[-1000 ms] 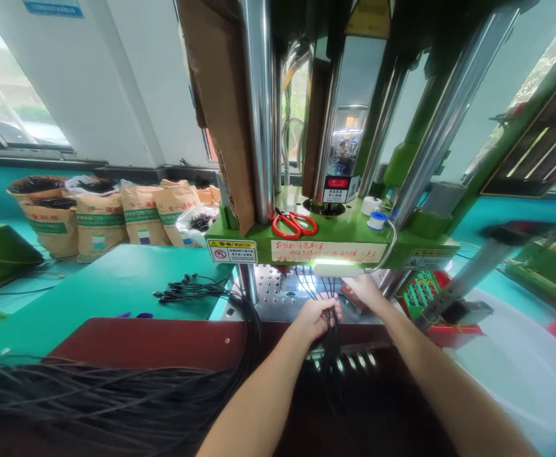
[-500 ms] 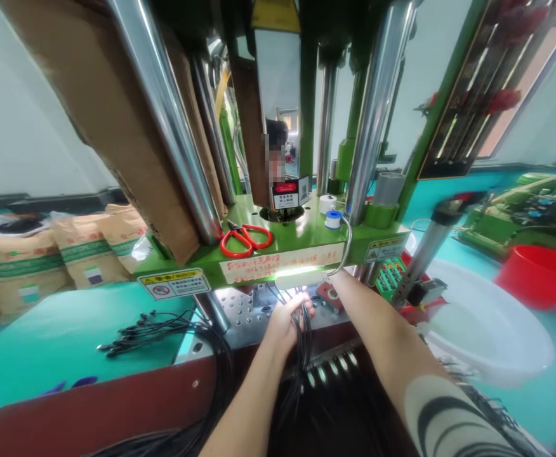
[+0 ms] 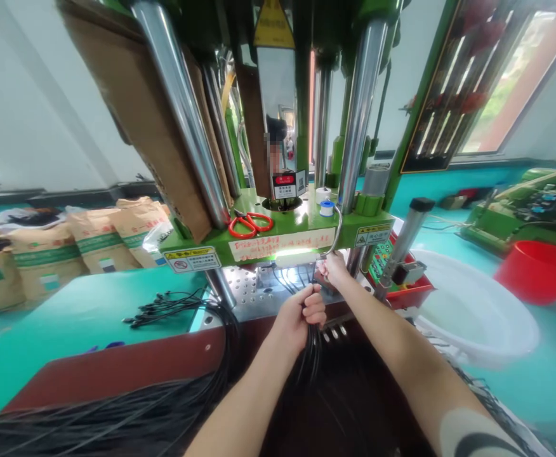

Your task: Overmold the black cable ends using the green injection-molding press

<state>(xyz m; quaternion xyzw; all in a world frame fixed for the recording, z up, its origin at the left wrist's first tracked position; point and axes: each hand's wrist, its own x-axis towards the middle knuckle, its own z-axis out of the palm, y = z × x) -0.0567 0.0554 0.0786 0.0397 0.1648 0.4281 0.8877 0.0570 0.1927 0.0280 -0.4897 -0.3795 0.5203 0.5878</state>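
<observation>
My left hand [image 3: 301,314] is closed around a bundle of black cables [image 3: 310,355] in front of the green press. Thin cable ends run from that fist toward the lit metal plate [image 3: 249,285] under the press. Farther in and to the right, my right hand [image 3: 332,270] is beneath the press's front edge, near the curved metal tube [image 3: 339,235]. Its fingers are partly hidden, and what they touch cannot be made out. Red-handled scissors [image 3: 252,223] and a blue-and-white tape spool [image 3: 326,208] lie on the green press block [image 3: 301,222].
More black cables [image 3: 164,308] lie on the green table [image 3: 82,311] at left. Paper sacks [image 3: 44,254] stand behind it. At right are a metal post [image 3: 411,228], a white tub [image 3: 478,317] and a red bucket [image 3: 539,270]. A brown board [image 3: 130,374] borders the press.
The view has shifted. My left hand, with the cables, now shows a tighter fist, nearer to me relative to the press. My right hand has come into view below the press edge.
</observation>
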